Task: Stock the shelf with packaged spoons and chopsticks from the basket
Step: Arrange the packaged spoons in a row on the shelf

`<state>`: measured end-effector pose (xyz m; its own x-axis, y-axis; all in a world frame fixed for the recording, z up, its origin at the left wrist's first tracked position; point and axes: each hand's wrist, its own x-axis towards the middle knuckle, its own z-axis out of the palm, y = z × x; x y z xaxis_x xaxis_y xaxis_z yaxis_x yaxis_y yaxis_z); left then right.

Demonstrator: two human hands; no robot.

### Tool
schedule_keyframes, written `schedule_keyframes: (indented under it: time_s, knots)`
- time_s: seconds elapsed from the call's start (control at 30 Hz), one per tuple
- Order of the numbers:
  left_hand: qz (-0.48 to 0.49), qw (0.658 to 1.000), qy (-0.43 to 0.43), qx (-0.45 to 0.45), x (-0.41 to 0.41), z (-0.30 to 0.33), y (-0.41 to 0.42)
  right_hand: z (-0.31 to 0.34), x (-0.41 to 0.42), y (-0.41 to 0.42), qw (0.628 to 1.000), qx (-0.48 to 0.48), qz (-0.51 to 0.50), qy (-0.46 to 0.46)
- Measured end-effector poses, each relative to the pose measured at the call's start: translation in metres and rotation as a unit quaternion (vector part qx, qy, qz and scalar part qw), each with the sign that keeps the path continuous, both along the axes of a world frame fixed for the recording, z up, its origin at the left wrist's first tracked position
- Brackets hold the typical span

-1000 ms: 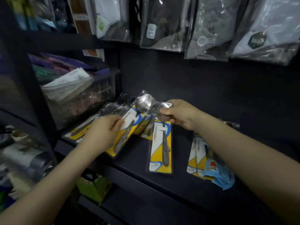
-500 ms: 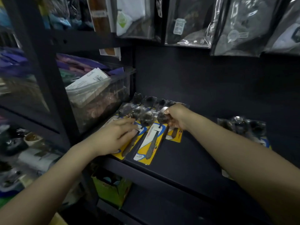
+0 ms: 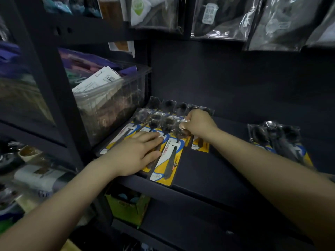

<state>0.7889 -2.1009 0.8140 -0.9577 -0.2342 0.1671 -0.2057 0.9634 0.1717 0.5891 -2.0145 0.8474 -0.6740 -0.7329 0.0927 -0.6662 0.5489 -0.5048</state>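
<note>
Several packaged spoons with yellow and white cards lie in rows at the left of the dark shelf (image 3: 208, 171). My left hand (image 3: 137, 153) rests flat on the front row, fingers spread over the cards. My right hand (image 3: 197, 125) pinches the clear top end of the rightmost front spoon pack (image 3: 167, 163), which lies flat with its lower end at the shelf's front edge. A second small pile of spoon packs (image 3: 282, 142) lies at the right of the shelf. No basket is in view.
A clear plastic bin (image 3: 112, 104) full of packets stands left of the spoons. Bagged goods (image 3: 221, 17) hang above. A green-yellow box (image 3: 126, 207) sits on the shelf below. Dark shelf uprights (image 3: 54, 91) stand at the left.
The spoon packs held up a second ago now lie flat in a tidy row. Both hands have moved down onto them, and the view has shifted left.
</note>
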Motion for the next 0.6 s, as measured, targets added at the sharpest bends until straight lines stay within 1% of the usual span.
schedule_keyframes:
  time_s: [0.07,0.13,0.23,0.3,0.37,0.43,0.47,0.53,0.6]
  knots:
    - [0.001,1.0,0.003,-0.012,-0.003,0.002,0.0,-0.001,0.001,0.0,1.0,0.004,0.0,0.019]
    - [0.0,1.0,-0.005,0.001,-0.003,0.004,0.0,-0.002,0.003,0.002,0.999,0.003,0.002,0.035]
    - [0.0,0.999,-0.006,0.043,-0.001,0.011,0.002,0.007,-0.003,0.012,0.998,-0.052,0.014,0.036]
    - [-0.008,0.999,0.009,0.035,-0.003,0.017,0.01,0.019,-0.014,0.029,0.997,-0.064,0.022,0.025]
    - [-0.045,0.998,0.025,0.021,-0.01,0.023,0.021,0.029,-0.031,0.053,0.997,-0.039,0.026,0.06]
    - [-0.083,0.996,0.025,0.034,-0.021,0.027,0.033,0.038,-0.051,0.081,0.994,0.001,0.021,0.106]
    - [-0.098,0.994,0.021,0.046,-0.028,0.029,0.04,0.042,-0.062,0.096,0.993,0.022,0.01,0.114]
    - [-0.124,0.99,0.025,0.059,-0.045,0.031,0.052,0.046,-0.082,0.125,0.993,0.061,-0.018,0.1]
    - [-0.141,0.987,0.04,0.061,-0.061,0.032,0.066,0.044,-0.097,0.148,0.994,0.085,-0.035,0.051]
